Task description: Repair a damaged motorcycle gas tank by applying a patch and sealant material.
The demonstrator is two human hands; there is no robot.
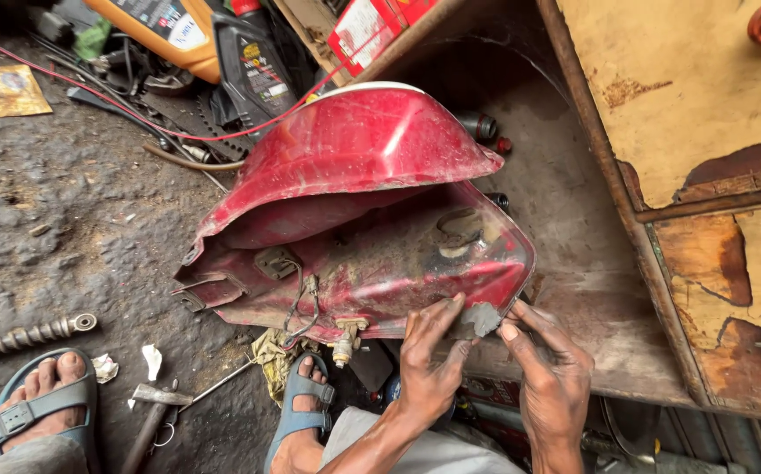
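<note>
Red fuel tank (354,202): both hands' fingers (437,320) pinch its lower edge.

A red fuel tank (371,211) lies underside up on the grimy floor (55,219). At its near lower edge, the left hand (429,364) and right hand (547,369) press a grey patch (479,320) with their fingertips. Below the tank, 2 feet in blue sandals (301,395) rest beside a hammer (154,408).
</note>
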